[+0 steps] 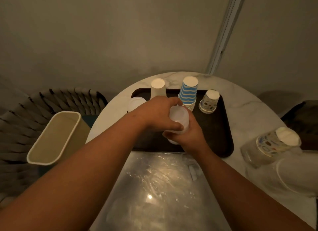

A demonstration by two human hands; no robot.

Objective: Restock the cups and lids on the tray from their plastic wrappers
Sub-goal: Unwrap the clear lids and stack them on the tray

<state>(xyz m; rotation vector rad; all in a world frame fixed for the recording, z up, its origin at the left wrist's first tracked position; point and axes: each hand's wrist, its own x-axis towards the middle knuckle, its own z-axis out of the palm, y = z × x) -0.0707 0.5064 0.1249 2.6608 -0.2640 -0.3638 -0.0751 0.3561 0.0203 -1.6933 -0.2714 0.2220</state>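
Observation:
A stack of translucent white lids (179, 119) is held above the dark brown tray (218, 141). My left hand (158, 113) grips the stack's upper part from the left, and my right hand (187, 137) grips its lower part from below. Standing upside down on the tray are a plain white cup stack (158, 88), a blue-striped cup stack (188, 93) and a patterned cup stack (209, 101). More white lids (135, 103) lie at the tray's left end. A clear plastic wrapper (160, 182) lies in front of the tray.
A wrapped bundle of patterned cups (273, 144) lies on the marble table (249, 108) at the right, with a wrapped pile of lids (296, 175) beside it. A beige bin (56, 137) stands left of the table, near a woven chair (25, 113).

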